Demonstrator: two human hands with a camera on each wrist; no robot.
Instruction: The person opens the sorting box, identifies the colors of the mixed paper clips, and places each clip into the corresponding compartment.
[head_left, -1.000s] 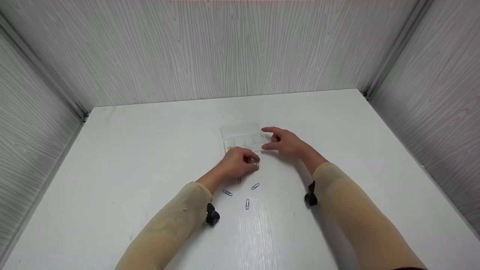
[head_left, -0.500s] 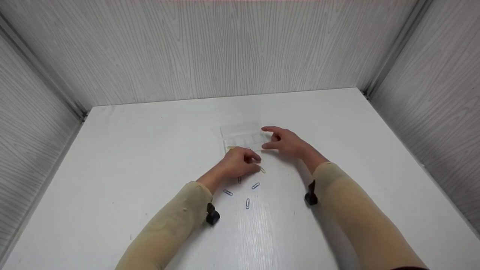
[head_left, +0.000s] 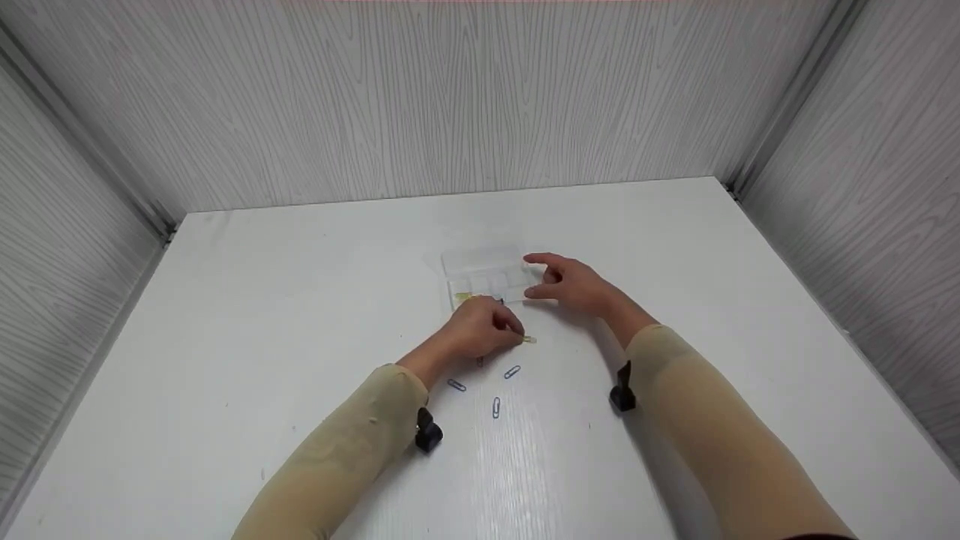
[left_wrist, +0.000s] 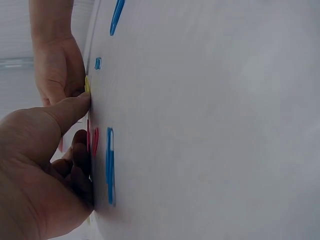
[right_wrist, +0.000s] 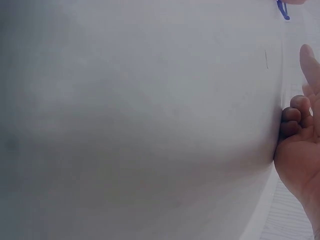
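My left hand [head_left: 480, 328] pinches a yellow paper clip [head_left: 529, 340] at its fingertips, low over the white table in front of a clear box [head_left: 480, 260]. In the left wrist view, the yellow clip shows at the thumb tip, the other fingers curled below. The box has its lid back and small compartments, with yellow clips [head_left: 462, 296] in the front left one. At the box's right end rests my right hand [head_left: 576, 287], thumb and forefinger straight and spread along it, the other fingers curled. My left hand hides part of the box's front.
Blue paper clips [head_left: 457, 385] lie scattered on the table [head_left: 300, 300] nearer me, several in all. Red clips [left_wrist: 96, 141] lie close under the left hand. A grey wood-grain panel [head_left: 450, 97] stands behind, with others at both sides.
The left fingers have shifted slightly right, and the yellow clip now pokes out beyond them, turned sideways. More of the box's front row shows. The right hand has stayed put.
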